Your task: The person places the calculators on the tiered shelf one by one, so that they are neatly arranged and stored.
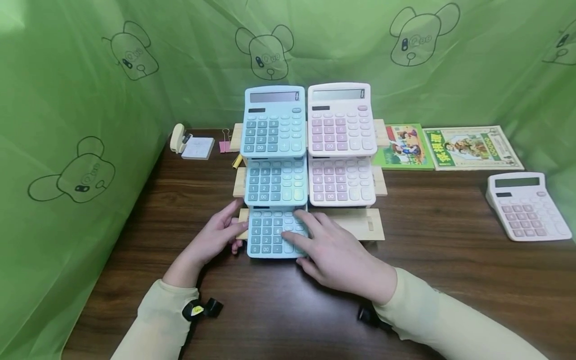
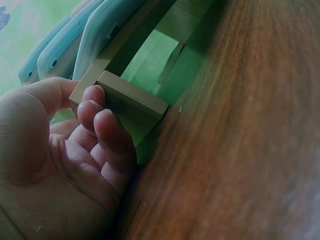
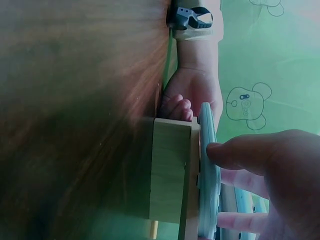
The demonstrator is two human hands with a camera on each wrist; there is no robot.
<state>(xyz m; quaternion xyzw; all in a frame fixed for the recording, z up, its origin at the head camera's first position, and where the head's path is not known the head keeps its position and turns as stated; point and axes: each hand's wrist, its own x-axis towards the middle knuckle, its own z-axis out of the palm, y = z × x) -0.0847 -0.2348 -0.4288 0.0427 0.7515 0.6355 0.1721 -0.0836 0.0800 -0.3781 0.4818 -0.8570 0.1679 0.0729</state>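
A blue calculator (image 1: 266, 240) lies on the left part of the lowest step of a tiered wooden rack (image 1: 377, 225). My right hand (image 1: 335, 252) is over its right side, with fingertips on the keys and the thumb against the front edge. At the left end of the same step, my left hand (image 1: 213, 235) grips the wood, its fingers curled by the support in the left wrist view. Above are two more blue calculators, one on the middle step (image 1: 270, 182) and one on top (image 1: 274, 120). Two white-and-pink calculators (image 1: 342, 120) stand beside them.
Another white-and-pink calculator (image 1: 526, 207) lies at the table's right. Two picture books (image 1: 472, 147) are behind the rack's right side. A cream stapler (image 1: 178, 139), a notepad (image 1: 198, 148) and a pink binder clip (image 1: 224, 146) are at the back left. Green cloth (image 1: 90, 110) encloses the table.
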